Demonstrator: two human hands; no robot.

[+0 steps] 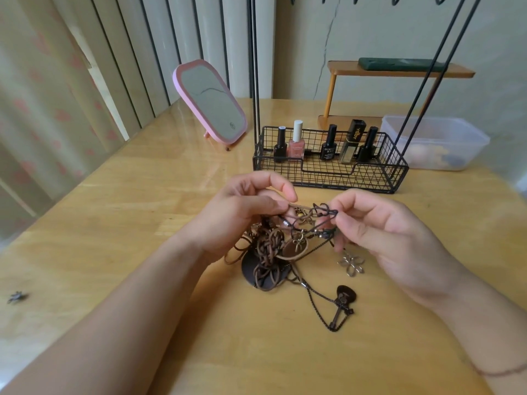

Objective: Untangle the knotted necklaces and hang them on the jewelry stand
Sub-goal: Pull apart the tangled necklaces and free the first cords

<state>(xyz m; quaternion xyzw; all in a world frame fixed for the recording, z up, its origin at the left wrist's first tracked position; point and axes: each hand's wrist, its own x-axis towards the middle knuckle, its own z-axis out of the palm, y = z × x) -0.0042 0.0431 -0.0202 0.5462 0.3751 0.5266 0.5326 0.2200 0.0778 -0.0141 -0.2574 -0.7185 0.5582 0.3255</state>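
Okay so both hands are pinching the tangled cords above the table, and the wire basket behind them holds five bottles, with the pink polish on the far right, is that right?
Not quite. In the head view the pink polish stands second from the left in the basket, not on the far right. The rest holds: the left hand and right hand both pinch the cords above the table, and the basket holds five bottles.

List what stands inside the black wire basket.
Inside the wire basket stand five bottles: three black, one pink with a white cap, one gold and black. The mesh partly hides their bases.
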